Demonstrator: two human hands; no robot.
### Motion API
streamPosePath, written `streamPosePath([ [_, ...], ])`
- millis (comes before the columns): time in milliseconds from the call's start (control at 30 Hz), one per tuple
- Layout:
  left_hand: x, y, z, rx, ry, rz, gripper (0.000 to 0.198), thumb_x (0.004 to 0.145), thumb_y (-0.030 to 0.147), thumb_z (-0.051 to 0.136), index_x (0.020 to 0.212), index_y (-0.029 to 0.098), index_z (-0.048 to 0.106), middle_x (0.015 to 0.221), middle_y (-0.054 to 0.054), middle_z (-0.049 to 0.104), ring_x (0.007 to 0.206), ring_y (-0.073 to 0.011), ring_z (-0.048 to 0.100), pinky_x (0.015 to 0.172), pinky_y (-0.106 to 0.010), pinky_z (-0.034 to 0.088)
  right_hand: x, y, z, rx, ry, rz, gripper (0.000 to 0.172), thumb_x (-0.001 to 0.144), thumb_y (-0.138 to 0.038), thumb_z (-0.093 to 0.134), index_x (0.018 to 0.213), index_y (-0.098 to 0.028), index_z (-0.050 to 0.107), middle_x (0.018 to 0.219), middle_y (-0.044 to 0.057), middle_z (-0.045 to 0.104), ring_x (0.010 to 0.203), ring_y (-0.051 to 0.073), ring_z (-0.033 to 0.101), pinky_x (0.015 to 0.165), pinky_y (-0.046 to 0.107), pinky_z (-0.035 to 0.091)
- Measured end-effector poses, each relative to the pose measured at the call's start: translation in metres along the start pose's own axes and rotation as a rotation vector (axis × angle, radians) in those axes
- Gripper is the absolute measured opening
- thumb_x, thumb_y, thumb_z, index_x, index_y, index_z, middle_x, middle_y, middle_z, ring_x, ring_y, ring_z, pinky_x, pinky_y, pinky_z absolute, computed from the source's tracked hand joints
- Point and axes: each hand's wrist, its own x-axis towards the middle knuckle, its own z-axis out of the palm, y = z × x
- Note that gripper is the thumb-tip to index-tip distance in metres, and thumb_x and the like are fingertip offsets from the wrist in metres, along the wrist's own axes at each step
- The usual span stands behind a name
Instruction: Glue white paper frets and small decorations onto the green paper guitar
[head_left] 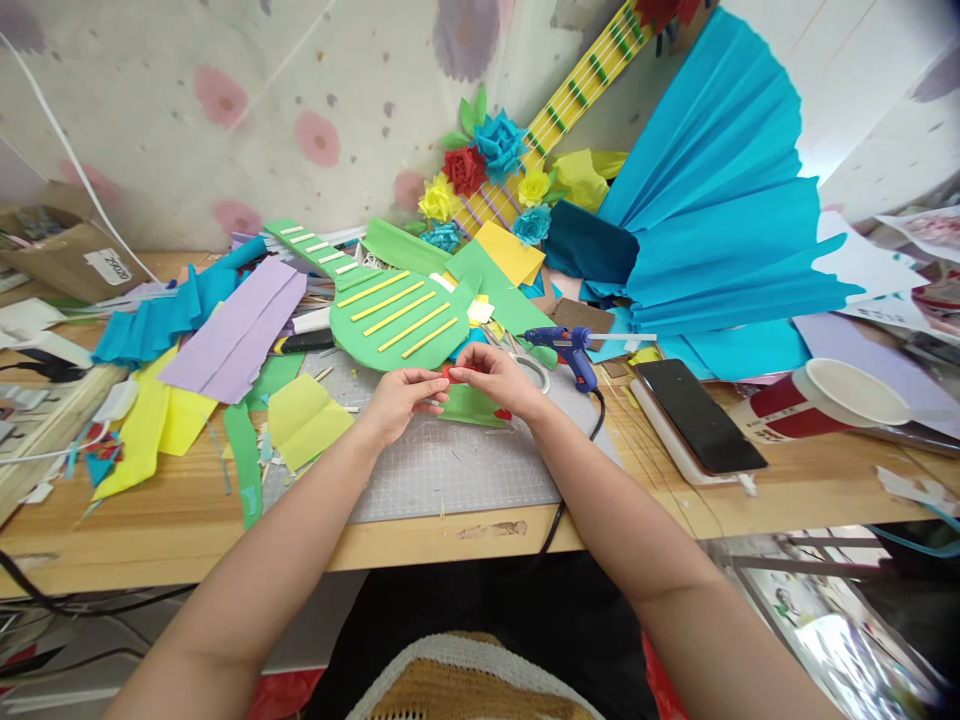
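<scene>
Both hands close together over the gray mat [457, 470], middle of the counter [360, 550] toward its front edge; left hand [405, 402] and right hand [499, 380] each pinched nearly closed on a small red paper piece [453, 374], one from each side; green paper [474, 406] lies just beneath.

Progress, judged: partway; green guitar [397, 317] behind the hands has yellow strips [394, 301] and white strips [330, 257] on, no flowers seen on it; yellow guitar [581, 100] at the counter's back edge looks done, flowers [465, 170] on; red piece seems unfinished, still needing shaping.

Hidden: red piece mostly covered by fingers, its shape unclear; second red bit [502, 413] below the right hand hard to make out; yellow guitar's top cut off by the picture edge.
</scene>
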Motion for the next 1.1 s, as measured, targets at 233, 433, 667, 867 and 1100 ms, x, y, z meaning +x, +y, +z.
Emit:
streamPosePath([
  [233,0.0019,-0.0019,-0.0009,0.022,0.014,-0.017,0.028,0.05,0.026,0.08,0.068,0.01,0.067,0.061,-0.003,0.063,0.056,-0.009,0.057,0.049,-0.02,0.048,0.0002,0.0052,-0.0013,-0.023,-0.039,0.012,0.026,0.07,-0.042,0.066,0.076,-0.019,0.056,0.076,-0.001,0.061,0.07,0.011,0.056,0.069,0.027,0.044],
  [433,0.0034,-0.0037,-0.0044,0.058,-0.058,-0.028,0.034,0.051,0.025,0.081,0.08,0.012,0.068,0.07,-0.003,0.065,0.06,-0.0098,0.06,0.05,-0.02,0.049,0.0005,0.0053,-0.0023,-0.065,-0.014,0.021,0.027,0.07,-0.044,0.064,0.073,-0.018,0.056,0.072,-0.001,0.06,0.067,0.011,0.054,0.063,0.026,0.042],
  [667,0.0021,-0.002,-0.0018,0.041,-0.015,0.006,0.036,0.052,0.036,0.08,0.075,0.012,0.066,0.07,-0.003,0.064,0.061,-0.011,0.06,0.047,-0.019,0.047,-0.001,0.0014,-0.0005,-0.058,-0.006,0.026,0.029,0.07,-0.045,0.065,0.073,-0.019,0.055,0.069,-0.002,0.059,0.064,0.01,0.052,0.061,0.025,0.041],
  [867,0.0042,-0.0045,0.0004,0.054,0.009,0.028,0.035,0.05,0.036,0.081,0.069,0.011,0.065,0.062,-0.001,0.06,0.056,-0.0096,0.057,0.046,-0.021,0.047,-0.0005,0.0019,0.0015,-0.066,-0.006,0.02,0.031,0.068,-0.047,0.066,0.073,-0.018,0.055,0.069,-0.002,0.058,0.063,0.01,0.051,0.061,0.025,0.041],
  [1100,0.0032,-0.0035,0.0025,0.061,-0.005,0.031,0.034,0.054,0.037,0.079,0.07,0.01,0.066,0.066,-0.003,0.061,0.054,-0.0086,0.055,0.044,-0.02,0.047,-0.0004,0.0023,0.0013,0.023,-0.013,0.001,0.028,0.07,-0.043,0.066,0.078,-0.02,0.054,0.074,-0.002,0.058,0.066,0.01,0.054,0.064,0.026,0.043],
])
